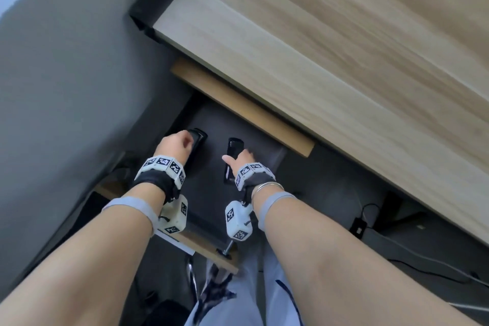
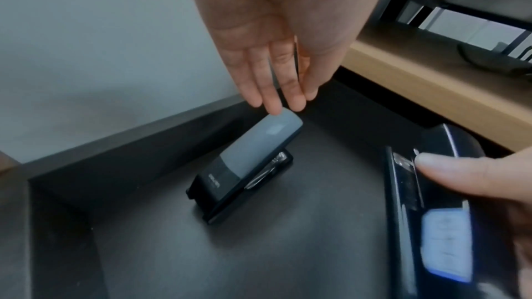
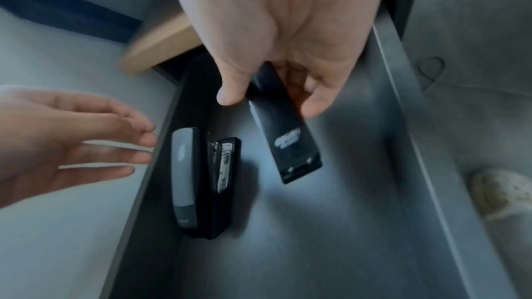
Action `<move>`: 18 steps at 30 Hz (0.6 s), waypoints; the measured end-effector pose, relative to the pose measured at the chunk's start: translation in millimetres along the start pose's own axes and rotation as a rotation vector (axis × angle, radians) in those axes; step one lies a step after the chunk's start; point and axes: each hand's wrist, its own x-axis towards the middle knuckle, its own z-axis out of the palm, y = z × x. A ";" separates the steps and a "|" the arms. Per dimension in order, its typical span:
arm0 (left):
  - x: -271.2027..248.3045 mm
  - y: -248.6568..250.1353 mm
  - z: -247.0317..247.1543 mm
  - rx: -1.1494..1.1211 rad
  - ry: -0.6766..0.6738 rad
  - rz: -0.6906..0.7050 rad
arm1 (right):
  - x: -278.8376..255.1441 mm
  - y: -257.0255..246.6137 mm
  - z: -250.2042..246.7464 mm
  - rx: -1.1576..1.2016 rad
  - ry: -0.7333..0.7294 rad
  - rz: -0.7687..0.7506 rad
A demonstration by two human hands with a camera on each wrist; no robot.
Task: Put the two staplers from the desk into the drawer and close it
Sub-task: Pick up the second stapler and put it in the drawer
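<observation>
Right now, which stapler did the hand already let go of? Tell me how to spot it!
Look under the wooden desk into the open dark drawer. Two staplers are there; find the one lying near the drawer's left wall, below the open left hand. That stapler has a grey top, while the all-black stapler is pinched in the right hand.

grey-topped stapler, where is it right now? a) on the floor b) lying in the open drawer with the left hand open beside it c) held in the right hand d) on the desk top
b: the grey-topped stapler lies on the drawer floor by the left wall, the left hand open beside it; the right hand holds the black stapler.
</observation>
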 end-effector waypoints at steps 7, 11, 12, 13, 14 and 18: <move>16.0 -24.3 21.9 -0.040 -0.023 -0.018 | 34.9 14.4 17.3 0.021 -0.124 0.119; 23.3 -30.7 29.0 -0.042 -0.012 -0.013 | 50.0 17.8 28.2 0.094 -0.092 0.204; 24.9 -31.1 29.8 -0.044 -0.007 -0.012 | 52.7 17.9 29.2 0.105 -0.084 0.214; 26.4 -31.6 30.5 -0.042 -0.006 -0.012 | 55.1 18.5 29.9 0.112 -0.083 0.216; 27.7 -32.0 31.3 -0.038 -0.004 -0.012 | 56.7 18.6 30.3 0.120 -0.089 0.207; 28.0 -32.0 33.0 -0.033 0.007 -0.002 | 57.9 19.2 31.1 0.150 -0.105 0.209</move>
